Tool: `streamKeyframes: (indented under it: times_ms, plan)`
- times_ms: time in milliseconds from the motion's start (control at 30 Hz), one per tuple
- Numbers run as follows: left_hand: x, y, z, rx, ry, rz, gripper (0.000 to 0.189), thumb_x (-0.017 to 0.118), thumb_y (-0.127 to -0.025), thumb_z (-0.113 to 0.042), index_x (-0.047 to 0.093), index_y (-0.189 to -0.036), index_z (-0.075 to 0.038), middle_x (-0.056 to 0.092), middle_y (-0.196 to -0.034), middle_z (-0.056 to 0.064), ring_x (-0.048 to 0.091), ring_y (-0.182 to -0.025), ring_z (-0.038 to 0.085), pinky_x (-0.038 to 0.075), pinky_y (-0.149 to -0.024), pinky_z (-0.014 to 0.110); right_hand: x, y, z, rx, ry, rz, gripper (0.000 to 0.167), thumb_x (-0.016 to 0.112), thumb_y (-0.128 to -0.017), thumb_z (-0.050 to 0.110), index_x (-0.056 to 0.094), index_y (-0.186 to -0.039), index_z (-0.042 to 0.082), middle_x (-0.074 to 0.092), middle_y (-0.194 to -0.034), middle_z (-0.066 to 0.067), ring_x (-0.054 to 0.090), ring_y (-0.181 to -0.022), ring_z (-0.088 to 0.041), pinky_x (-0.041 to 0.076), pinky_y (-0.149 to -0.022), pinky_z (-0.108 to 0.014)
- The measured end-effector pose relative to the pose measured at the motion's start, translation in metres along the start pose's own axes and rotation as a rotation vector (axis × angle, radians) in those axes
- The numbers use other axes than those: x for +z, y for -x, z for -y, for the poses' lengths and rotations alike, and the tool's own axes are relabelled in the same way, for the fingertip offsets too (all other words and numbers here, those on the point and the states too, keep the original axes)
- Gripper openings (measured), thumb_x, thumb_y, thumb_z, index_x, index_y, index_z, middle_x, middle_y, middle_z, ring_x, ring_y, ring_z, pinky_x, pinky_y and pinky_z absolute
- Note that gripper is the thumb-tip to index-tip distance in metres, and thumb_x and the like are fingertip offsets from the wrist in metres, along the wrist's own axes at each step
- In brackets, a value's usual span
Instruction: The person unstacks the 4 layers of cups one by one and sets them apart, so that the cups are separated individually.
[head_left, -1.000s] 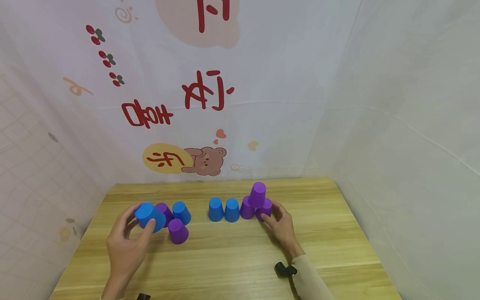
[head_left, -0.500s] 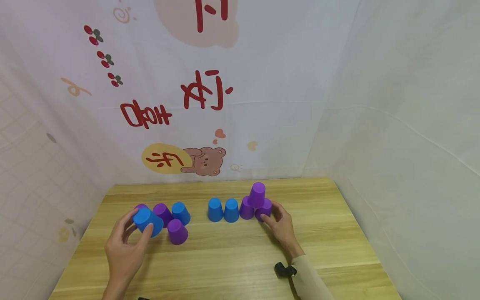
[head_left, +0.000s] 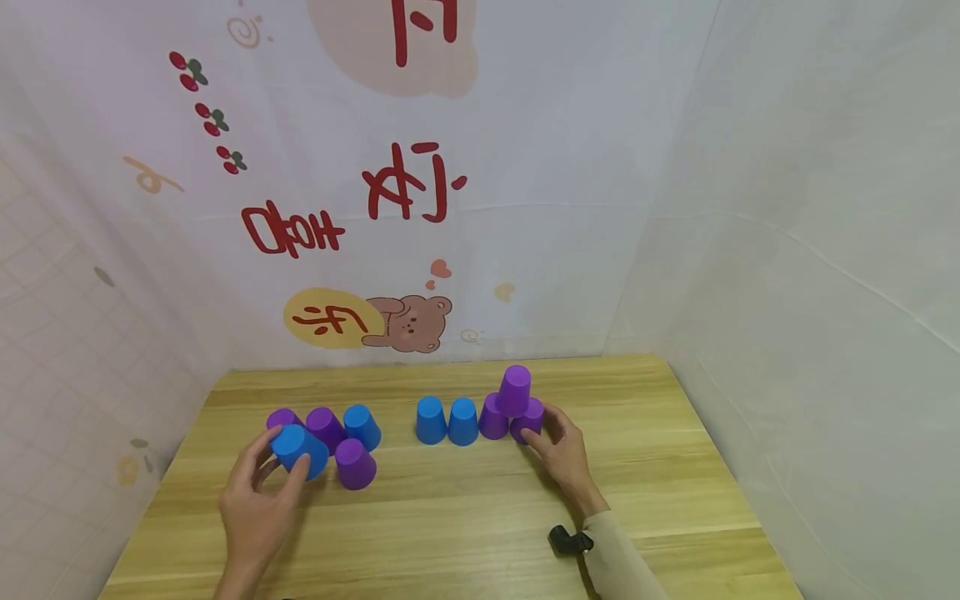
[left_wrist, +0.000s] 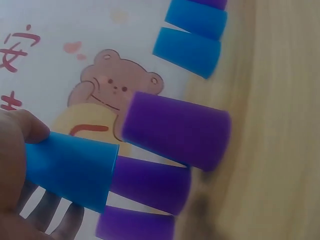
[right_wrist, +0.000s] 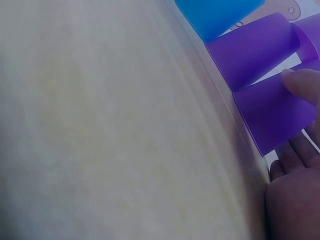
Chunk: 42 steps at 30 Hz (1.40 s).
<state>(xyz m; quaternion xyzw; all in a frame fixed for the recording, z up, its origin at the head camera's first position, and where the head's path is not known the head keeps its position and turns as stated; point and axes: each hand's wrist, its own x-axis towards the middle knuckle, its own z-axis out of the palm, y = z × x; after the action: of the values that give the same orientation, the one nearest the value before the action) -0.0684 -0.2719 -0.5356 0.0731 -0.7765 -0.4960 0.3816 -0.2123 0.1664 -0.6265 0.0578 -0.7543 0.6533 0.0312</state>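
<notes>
With the left hand gripping a blue cup above the counter at eight o'clock and the right hand pinching a purple cup at five o'clock, a light, level hold should avoid nudging neighbouring cups.
</notes>
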Motion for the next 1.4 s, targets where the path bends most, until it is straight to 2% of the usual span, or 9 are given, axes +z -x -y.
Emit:
streamKeyframes:
  times_ms: [167, 267, 333, 467, 567, 767, 900, 1400]
  plan:
    - [0.003, 0.005, 0.011, -0.031, -0.009, 0.013, 0.063, 0.087, -0.086, 0.017, 0.072, -0.145, 0.001, 0.066, -0.134, -0.028, 0.065, -0.123, -0.015, 0.054, -0.101, 0.000, 0.000, 0.000, -0.001, 0.015, 0.007, -0.007, 0.064, 0.090, -0.096, 0.006, 0.063, -0.153, 0.001, 0.066, -0.160, -0.021, 0.057, -0.158, -0.041, 0.041, -0.137, -0.041]
    - [0.004, 0.008, 0.017, -0.053, -0.011, 0.017, 0.062, 0.087, -0.086, 0.016, 0.072, -0.145, 0.002, 0.067, -0.134, -0.024, 0.065, -0.123, -0.015, 0.054, -0.100, 0.000, 0.000, 0.001, 0.000, 0.027, 0.003, -0.004, 0.063, 0.090, -0.096, 0.007, 0.063, -0.153, 0.003, 0.067, -0.159, -0.019, 0.057, -0.158, -0.038, 0.042, -0.137, -0.041]
    - [0.005, 0.011, 0.021, -0.064, -0.019, 0.021, 0.062, 0.087, -0.086, 0.016, 0.072, -0.145, 0.001, 0.070, -0.136, -0.015, 0.065, -0.122, -0.016, 0.053, -0.100, -0.001, 0.000, 0.001, 0.001, 0.029, -0.001, 0.001, 0.063, 0.090, -0.096, 0.006, 0.064, -0.153, 0.003, 0.067, -0.159, -0.019, 0.057, -0.158, -0.038, 0.042, -0.137, -0.043]
    - [0.007, 0.014, 0.028, -0.079, -0.048, 0.039, 0.062, 0.087, -0.087, 0.014, 0.072, -0.145, 0.000, 0.075, -0.140, 0.012, 0.062, -0.122, -0.019, 0.052, -0.100, -0.002, -0.001, 0.002, 0.001, 0.036, -0.008, 0.005, 0.062, 0.089, -0.096, 0.007, 0.064, -0.153, 0.005, 0.067, -0.159, -0.017, 0.057, -0.158, -0.035, 0.041, -0.138, -0.044]
    - [0.008, 0.017, 0.032, -0.101, -0.064, 0.052, 0.061, 0.087, -0.088, 0.013, 0.071, -0.146, -0.001, 0.074, -0.144, 0.022, 0.059, -0.122, -0.021, 0.050, -0.101, -0.003, -0.001, 0.002, 0.001, 0.037, -0.007, 0.007, 0.062, 0.089, -0.097, 0.008, 0.064, -0.153, 0.004, 0.067, -0.159, -0.017, 0.057, -0.159, -0.036, 0.040, -0.138, -0.044]
    - [0.009, 0.020, 0.037, -0.179, -0.067, 0.078, 0.061, 0.088, -0.090, 0.009, 0.070, -0.148, -0.004, 0.072, -0.147, 0.023, 0.057, -0.120, -0.022, 0.049, -0.101, -0.003, -0.001, 0.002, 0.000, 0.032, -0.012, 0.010, 0.063, 0.088, -0.097, 0.008, 0.063, -0.154, 0.003, 0.066, -0.161, -0.019, 0.055, -0.160, -0.038, 0.040, -0.138, -0.046]
    - [0.010, 0.020, 0.038, -0.195, -0.076, 0.090, 0.060, 0.087, -0.092, 0.007, 0.070, -0.149, -0.004, 0.072, -0.147, 0.022, 0.057, -0.120, -0.021, 0.049, -0.101, -0.004, -0.001, 0.002, 0.000, 0.025, -0.020, 0.017, 0.062, 0.088, -0.098, 0.008, 0.062, -0.155, 0.003, 0.065, -0.161, -0.019, 0.055, -0.161, -0.038, 0.039, -0.138, -0.046]
    - [0.014, 0.021, 0.043, -0.170, -0.079, 0.085, 0.059, 0.088, -0.090, 0.009, 0.072, -0.146, -0.003, 0.074, -0.143, 0.022, 0.057, -0.119, -0.024, 0.049, -0.102, -0.004, -0.002, 0.001, 0.001, 0.034, -0.020, 0.014, 0.063, 0.088, -0.097, 0.008, 0.063, -0.155, 0.004, 0.066, -0.161, -0.018, 0.055, -0.160, -0.038, 0.039, -0.139, -0.049]
